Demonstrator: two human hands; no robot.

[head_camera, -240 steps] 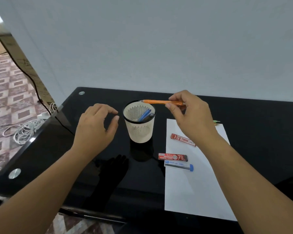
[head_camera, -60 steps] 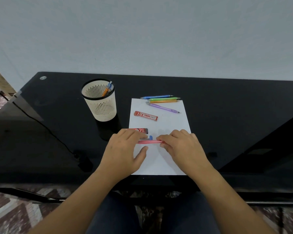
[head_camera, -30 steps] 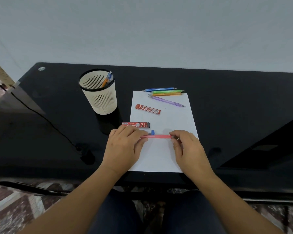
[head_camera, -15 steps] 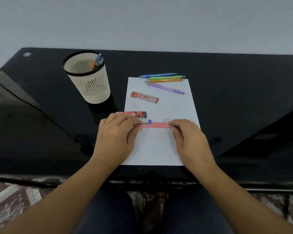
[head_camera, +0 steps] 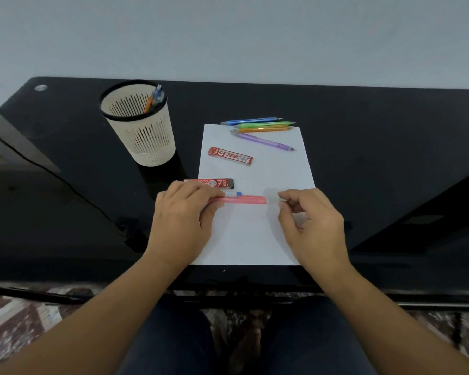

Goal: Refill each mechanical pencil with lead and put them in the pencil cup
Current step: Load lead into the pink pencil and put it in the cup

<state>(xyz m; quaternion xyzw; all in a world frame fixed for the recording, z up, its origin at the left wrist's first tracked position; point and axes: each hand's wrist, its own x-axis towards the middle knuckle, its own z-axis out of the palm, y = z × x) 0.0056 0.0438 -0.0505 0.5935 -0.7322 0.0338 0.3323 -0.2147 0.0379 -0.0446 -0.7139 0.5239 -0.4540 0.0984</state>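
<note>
Dark-blue trousers (head_camera: 173, 334) show at the bottom, under the near edge of the glossy black glass desk (head_camera: 390, 158). A white sheet of paper (head_camera: 244, 239) lies lengthwise at the middle of that near edge. The left hand (head_camera: 182, 220) is over the sheet's left edge, its fingers curled round the left end of a translucent pink mechanical pencil (head_camera: 244, 199). The pencil is held level across the sheet. The right hand (head_camera: 312, 226) is over the sheet's right edge, just off the pencil's right end. Its thumb and forefinger pinch a small pale piece (head_camera: 275, 200) that is too blurred to name, and its other fingers are loosely curled.

Just behind the pink pencil a clear lead tube with a blue cap (head_camera: 234, 194) peeks out. Beyond it a red-and-black lead case (head_camera: 214, 183) straddles the sheet's left edge. Further up the sheet lies a flat red lead case (head_camera: 230, 156). At the sheet's far edge lie four more mechanical pencils: a purple one (head_camera: 266, 142) at a slant, then an orange one (head_camera: 263, 129), a green one (head_camera: 264, 124) and a blue one (head_camera: 251, 121) side by side.

Toward the desk's far left stands a cream slotted plastic pencil cup with a black rim (head_camera: 144, 136), apart from the sheet. An orange pencil (head_camera: 148, 104) and a blue pencil (head_camera: 157, 93) lean inside it. A black cable (head_camera: 65, 185) crosses the desk's left side. A pale wall (head_camera: 228, 36) rises behind.
</note>
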